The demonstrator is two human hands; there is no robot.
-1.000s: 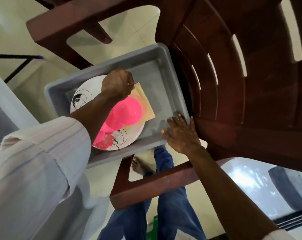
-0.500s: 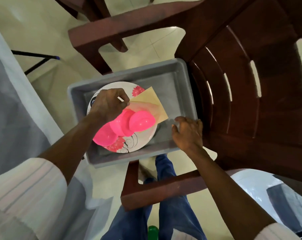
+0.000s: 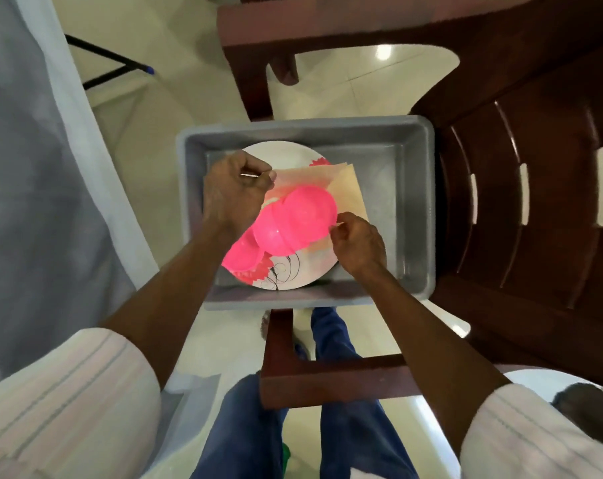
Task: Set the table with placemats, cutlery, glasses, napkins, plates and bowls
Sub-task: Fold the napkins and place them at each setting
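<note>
Just changed: your right hand [image 3: 357, 243] leaves the rim of the grey rectangular plastic tub [image 3: 414, 202], where it rested a moment ago, and comes inside to the near edge of the pale yellow paper napkins [image 3: 348, 191].
Right grip: thumb and forefinger are pressed together, pinching a thin pale edge just beside the top bowl's rim. You appear to have napkin there, though the blur leaves some doubt.
Left grip: your left hand [image 3: 236, 195] is curled, thumb and forefinger pinching the far corner of the sheet. Half a second ago it lay over the bowls.
Bowls: the bright pink round plastic bowls [image 3: 303, 212] overlap one another and sit partly on the napkins.
Plate: the white round plate with red flowers and black swirls [image 3: 303, 271] lies flat under all of it.
Where it all is: inside the tub, which sits on the seat of the dark red-brown plastic chair [image 3: 535, 236].
Meaning: you now have both hands on the paper, so the step in hand looks like freeing a napkin.
Watch: the bowls weigh on the sheet, so a quick pull could tear it or tip them.
</note>
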